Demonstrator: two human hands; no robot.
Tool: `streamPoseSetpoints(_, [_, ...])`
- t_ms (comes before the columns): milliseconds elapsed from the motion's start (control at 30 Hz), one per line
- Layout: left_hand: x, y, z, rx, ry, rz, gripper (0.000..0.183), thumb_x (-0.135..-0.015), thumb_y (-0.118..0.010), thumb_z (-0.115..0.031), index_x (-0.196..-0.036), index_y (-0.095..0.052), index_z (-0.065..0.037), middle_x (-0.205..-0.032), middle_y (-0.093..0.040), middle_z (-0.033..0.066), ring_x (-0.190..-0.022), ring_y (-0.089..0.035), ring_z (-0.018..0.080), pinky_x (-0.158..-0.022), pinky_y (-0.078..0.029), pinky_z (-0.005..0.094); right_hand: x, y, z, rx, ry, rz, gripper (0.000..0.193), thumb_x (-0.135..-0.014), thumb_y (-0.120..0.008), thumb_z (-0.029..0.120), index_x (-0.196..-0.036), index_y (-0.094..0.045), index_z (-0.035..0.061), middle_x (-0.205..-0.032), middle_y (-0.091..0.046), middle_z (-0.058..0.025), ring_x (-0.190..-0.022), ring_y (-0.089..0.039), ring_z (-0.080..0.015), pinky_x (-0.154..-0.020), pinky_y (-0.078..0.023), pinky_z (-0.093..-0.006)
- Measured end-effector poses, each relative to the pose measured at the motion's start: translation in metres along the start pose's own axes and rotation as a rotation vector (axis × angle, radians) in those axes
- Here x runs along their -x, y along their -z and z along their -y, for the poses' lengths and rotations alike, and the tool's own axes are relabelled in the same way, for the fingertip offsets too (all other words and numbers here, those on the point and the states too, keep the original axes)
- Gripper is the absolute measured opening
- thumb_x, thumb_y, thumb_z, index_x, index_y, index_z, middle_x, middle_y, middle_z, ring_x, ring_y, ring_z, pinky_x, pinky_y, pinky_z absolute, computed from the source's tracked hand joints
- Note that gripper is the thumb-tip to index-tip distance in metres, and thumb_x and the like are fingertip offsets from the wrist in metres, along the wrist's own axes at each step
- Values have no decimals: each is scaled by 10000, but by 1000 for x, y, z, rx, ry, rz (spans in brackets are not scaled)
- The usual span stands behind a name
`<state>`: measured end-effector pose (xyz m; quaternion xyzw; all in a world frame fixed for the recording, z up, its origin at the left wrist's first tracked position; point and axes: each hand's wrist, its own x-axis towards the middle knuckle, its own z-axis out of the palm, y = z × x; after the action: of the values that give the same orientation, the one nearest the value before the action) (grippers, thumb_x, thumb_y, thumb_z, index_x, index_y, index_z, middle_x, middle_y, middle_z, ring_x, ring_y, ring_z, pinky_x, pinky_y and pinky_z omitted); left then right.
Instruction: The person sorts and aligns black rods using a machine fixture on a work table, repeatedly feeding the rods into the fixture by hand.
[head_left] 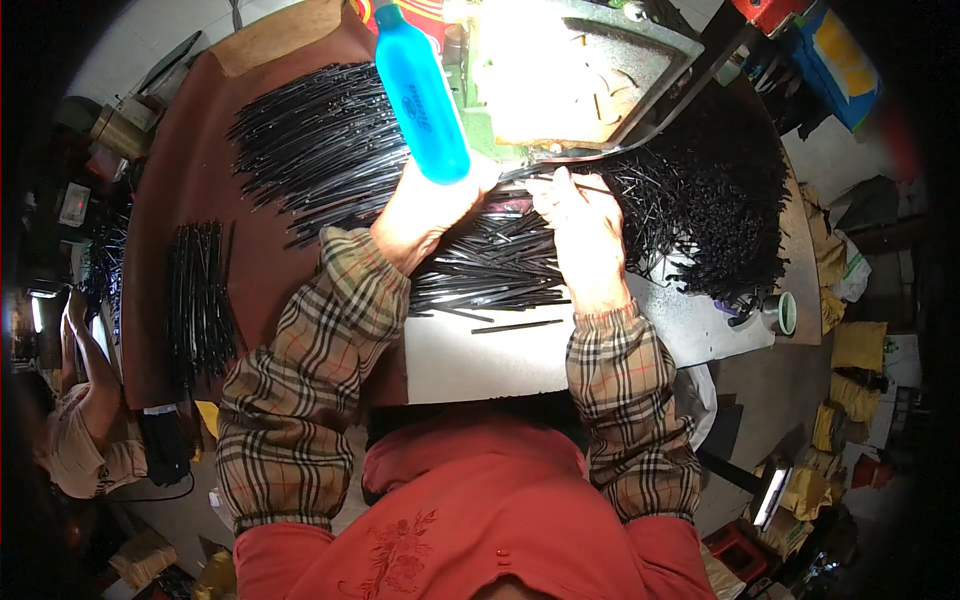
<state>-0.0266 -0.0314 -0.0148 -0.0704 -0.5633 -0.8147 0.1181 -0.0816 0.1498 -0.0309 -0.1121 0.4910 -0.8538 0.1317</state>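
My right hand [582,222] is closed, thumb and fingers pinched on a thin black strip [592,187] under the bright lit machine [560,90]. My left hand [428,218] is just left of it, its wrist bent in toward the machine's front edge. A blue bottle [425,100] with a blue cap overlaps the left hand, and most of its fingers are hidden there; whether it grips the bottle or a strip does not show. Below both hands lies a loose pile of black strips [490,262] on a white board [485,360].
Long black strips [320,135] cover the brown table cover [170,190] at left, with a smaller bundle [198,300] nearer. A tangled black heap [710,200] lies at right, beside a small green-rimmed cup [785,314]. Another person [90,420] works at far left.
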Motion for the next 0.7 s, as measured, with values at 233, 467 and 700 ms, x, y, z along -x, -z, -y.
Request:
streamPoseSetpoints(233, [-14, 12, 11, 101, -39, 119, 209, -808, -742, -162, -920, -641, -18, -867, -629, 41, -765, -567, 125, -691, -464, 270, -10, -1, -1, -31, 115, 47, 184, -932, -584, 100, -987, -569, -74, -931, -649, -122, -851, -672, -191, -790, -561, -281])
streamPoseSetpoints(467, [-22, 7, -16, -28, 146, 177, 161, -812, -704, -118, -909, -640, -7, -823, -616, 51, -751, -559, 140, -697, -463, 279, -15, 8, 0, 193, 64, 50, 224, -898, -615, 78, -1020, -569, -104, -963, -648, -130, -891, -659, -173, -794, -565, -278])
streamPoseSetpoints(700, [-31, -10, -39, -737, 431, 3, 126, -852, -567, -132, -844, -638, -28, -738, -586, 45, -643, -518, 124, -592, -418, 254, -14, 13, -6, 125, 26, 22, 257, -897, -600, 59, -1082, -538, -109, -906, -647, -130, -828, -655, -165, -794, -577, -304])
